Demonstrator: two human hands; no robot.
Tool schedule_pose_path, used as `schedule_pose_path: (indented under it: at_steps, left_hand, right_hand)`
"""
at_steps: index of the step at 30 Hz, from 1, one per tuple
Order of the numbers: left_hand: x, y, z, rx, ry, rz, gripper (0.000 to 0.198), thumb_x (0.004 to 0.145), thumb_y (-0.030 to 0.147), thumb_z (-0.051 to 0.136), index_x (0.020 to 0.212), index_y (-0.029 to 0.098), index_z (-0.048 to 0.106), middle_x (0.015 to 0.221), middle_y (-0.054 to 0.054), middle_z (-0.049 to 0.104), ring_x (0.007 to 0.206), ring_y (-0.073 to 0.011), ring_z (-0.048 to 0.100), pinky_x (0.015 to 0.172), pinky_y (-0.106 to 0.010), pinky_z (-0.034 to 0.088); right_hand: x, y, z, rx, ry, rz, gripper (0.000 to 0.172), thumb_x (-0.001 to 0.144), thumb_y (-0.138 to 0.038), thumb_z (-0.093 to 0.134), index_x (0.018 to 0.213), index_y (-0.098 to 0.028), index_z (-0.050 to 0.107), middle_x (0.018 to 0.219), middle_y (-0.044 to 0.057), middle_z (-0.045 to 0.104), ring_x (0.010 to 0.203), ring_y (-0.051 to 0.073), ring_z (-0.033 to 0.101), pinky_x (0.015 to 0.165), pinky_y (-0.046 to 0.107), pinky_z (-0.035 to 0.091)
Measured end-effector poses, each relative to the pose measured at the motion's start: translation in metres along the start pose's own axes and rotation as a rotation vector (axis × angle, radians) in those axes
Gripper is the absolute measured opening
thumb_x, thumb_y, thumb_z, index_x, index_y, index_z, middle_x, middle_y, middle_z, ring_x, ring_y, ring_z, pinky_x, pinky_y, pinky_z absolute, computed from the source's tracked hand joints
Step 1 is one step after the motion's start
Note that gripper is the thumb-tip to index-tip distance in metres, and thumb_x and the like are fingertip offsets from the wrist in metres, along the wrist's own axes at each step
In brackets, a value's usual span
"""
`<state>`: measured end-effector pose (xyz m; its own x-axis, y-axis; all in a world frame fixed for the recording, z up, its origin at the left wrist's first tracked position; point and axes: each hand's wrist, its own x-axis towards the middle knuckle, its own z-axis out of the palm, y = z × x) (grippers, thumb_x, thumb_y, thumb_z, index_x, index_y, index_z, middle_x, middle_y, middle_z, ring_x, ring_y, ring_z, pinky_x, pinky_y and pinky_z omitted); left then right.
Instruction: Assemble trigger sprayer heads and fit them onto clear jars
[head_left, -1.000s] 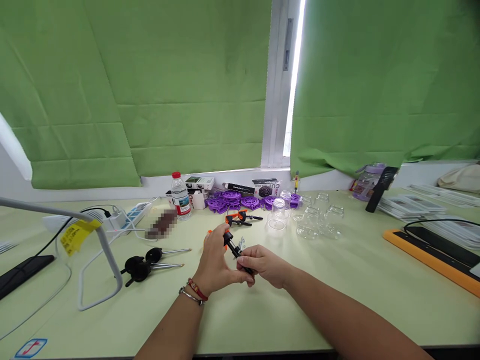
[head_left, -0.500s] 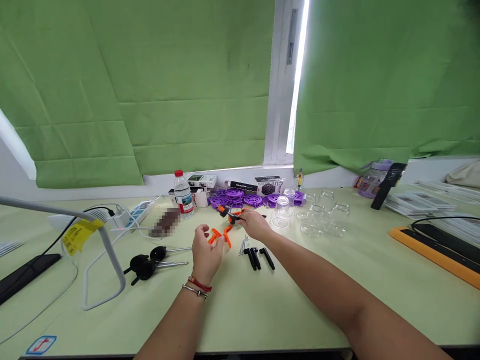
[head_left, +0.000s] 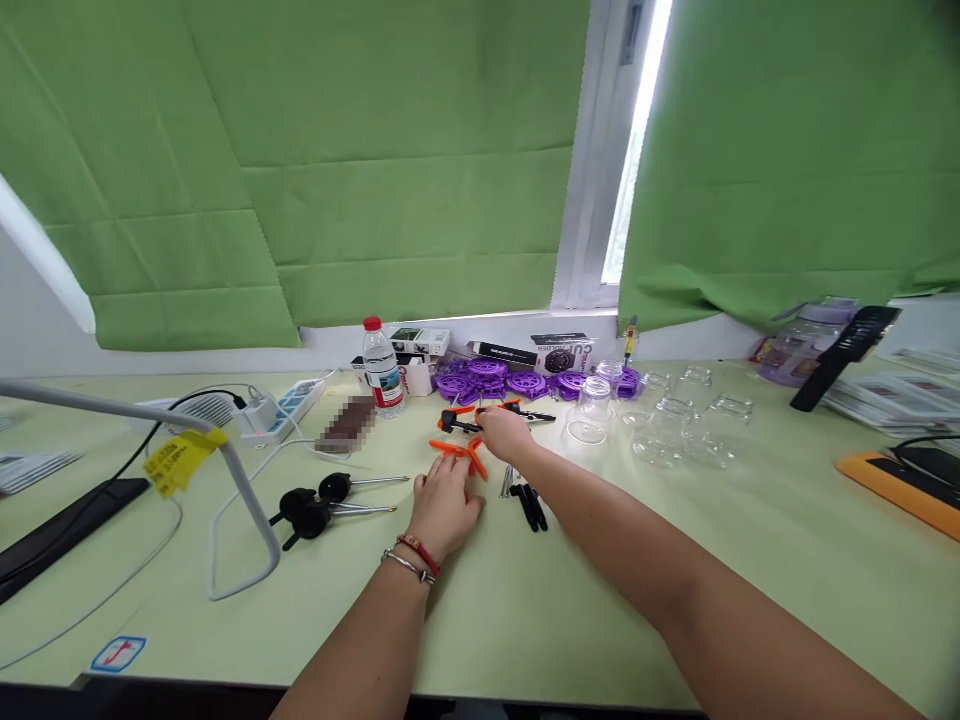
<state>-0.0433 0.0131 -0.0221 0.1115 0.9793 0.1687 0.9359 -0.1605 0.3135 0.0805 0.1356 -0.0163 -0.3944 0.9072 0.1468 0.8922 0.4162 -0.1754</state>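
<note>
Clock face on the desk (head_left: 645,610): left hand = center, 12 = window side.

Left hand (head_left: 444,510): palm down, fingertips on the orange pieces (head_left: 448,448) just past it at 12. Thumb out to the side, gap between it and the fingers, so grip reads as apart, not closed on anything I can see.

Right hand (head_left: 502,432): at 1, forearm coming in from 4. Fingertips touch the black-and-orange part (head_left: 455,421), which lies beyond the orange pieces at 12. Thumb side hidden, so can't tell if that grip is clamped or just resting. More black levers (head_left: 536,414) poke out on the far side of the hand, at 1, with a bit of orange behind.

Nearby hardware: silver screws (head_left: 506,482) in a small bunch at 2. Black L-shaped pieces (head_left: 529,507) at 3, side by side, partly under the right forearm. Black-handled tools (head_left: 307,512) at 9, metal shafts pointing toward the left hand.

Back row: red-capped bottle (head_left: 385,380) at 11, upright. Purple parts (head_left: 486,375) heaped from 12 round to 2, against the wall side. Cup holder box (head_left: 562,353) behind them at 1. Clear jars (head_left: 660,440) grouped at 2. Power strip (head_left: 292,410) at 10, cables plugged in. Orange-and-black device (head_left: 900,490) far out at 3.
</note>
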Motion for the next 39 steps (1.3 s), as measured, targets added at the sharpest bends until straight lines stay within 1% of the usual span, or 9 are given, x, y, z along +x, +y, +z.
schedule_pose_path:
  at_steps: [5,8,12,15,17,24,30,34,39]
  left_hand:
    - [0.003,-0.006,-0.006,-0.043,0.075,-0.022,0.018,0.077,0.028,0.054,0.094,0.023,0.057,0.103,-0.007,0.064,0.102,-0.0252,0.057,0.082,-0.037,0.041]
    - [0.008,-0.023,-0.015,0.101,0.142,-0.179,0.018,0.083,0.026,0.047,0.094,0.022,0.06,0.103,-0.009,0.065,0.098,-0.0252,0.058,0.081,-0.036,0.042]
    - [0.011,-0.054,-0.028,0.194,0.158,-0.376,0.022,0.076,0.015,0.048,0.089,0.014,0.065,0.104,-0.021,0.064,0.104,-0.0375,0.055,0.081,-0.047,0.042]
    - [0.012,-0.067,-0.03,0.188,0.104,-0.468,0.02,0.074,0.015,0.049,0.082,0.013,0.067,0.096,-0.022,0.065,0.093,-0.0373,0.061,0.071,-0.044,0.045]
    - [0.012,-0.067,-0.028,0.171,0.086,-0.467,0.021,0.074,0.013,0.048,0.08,0.014,0.068,0.092,-0.022,0.066,0.087,-0.0345,0.063,0.067,-0.04,0.046]
    - [0.015,-0.053,-0.02,0.122,0.106,-0.273,0.025,0.076,0.011,0.046,0.076,0.021,0.069,0.086,-0.013,0.069,0.08,-0.0267,0.064,0.066,-0.033,0.043]
    - [0.017,-0.051,-0.027,0.137,0.205,-0.156,0.036,0.075,0.008,0.044,0.096,0.023,0.07,0.104,-0.01,0.069,0.102,-0.0266,0.059,0.087,-0.036,0.041]
    - [0.017,-0.059,-0.033,0.195,0.333,-0.403,0.033,0.08,0.016,0.041,0.101,0.016,0.066,0.115,-0.019,0.062,0.115,-0.0356,0.05,0.094,-0.049,0.034]
    - [0.02,-0.072,-0.026,0.129,0.245,-0.628,0.022,0.074,0.017,0.05,0.088,0.012,0.067,0.095,-0.025,0.066,0.089,-0.0384,0.062,0.072,-0.049,0.043]
  right_hand:
    - [-0.005,0.006,-0.003,0.043,-0.003,0.024,0.015,0.088,-0.023,0.054,0.093,-0.015,0.066,0.099,0.011,0.066,0.089,0.021,0.062,0.071,0.026,0.042]
    - [-0.012,0.006,-0.006,0.098,0.003,0.05,0.016,0.089,-0.021,0.051,0.092,-0.016,0.066,0.101,0.011,0.065,0.088,0.02,0.062,0.069,0.026,0.041]
    - [-0.024,-0.001,-0.007,0.205,-0.03,0.102,0.02,0.088,-0.029,0.052,0.083,-0.017,0.067,0.092,0.01,0.067,0.082,0.02,0.062,0.061,0.026,0.039]
    - [-0.033,-0.011,-0.004,0.294,-0.125,0.135,0.031,0.079,-0.045,0.061,0.065,-0.017,0.065,0.071,0.008,0.064,0.065,0.018,0.06,0.05,0.025,0.035]
    - [-0.037,-0.018,-0.001,0.34,-0.164,0.162,0.032,0.07,-0.046,0.069,0.058,-0.018,0.061,0.063,0.006,0.061,0.059,0.018,0.057,0.047,0.025,0.034]
    - [-0.044,-0.018,-0.002,0.495,-0.146,0.266,0.02,0.061,-0.017,0.069,0.05,-0.019,0.053,0.055,0.005,0.056,0.056,0.019,0.056,0.047,0.027,0.033]
    - [-0.064,0.0,-0.026,0.73,-0.12,0.272,0.024,0.067,-0.025,0.066,0.05,-0.018,0.05,0.049,-0.001,0.049,0.047,0.01,0.044,0.044,0.024,0.03]
    - [-0.089,0.019,-0.042,0.942,-0.191,0.223,0.024,0.073,-0.033,0.065,0.058,-0.017,0.055,0.052,-0.001,0.056,0.046,0.008,0.045,0.043,0.021,0.032]
    - [-0.12,0.044,-0.053,1.439,-0.29,0.22,0.03,0.064,-0.037,0.078,0.068,-0.014,0.059,0.068,0.004,0.066,0.065,0.015,0.064,0.05,0.022,0.044]
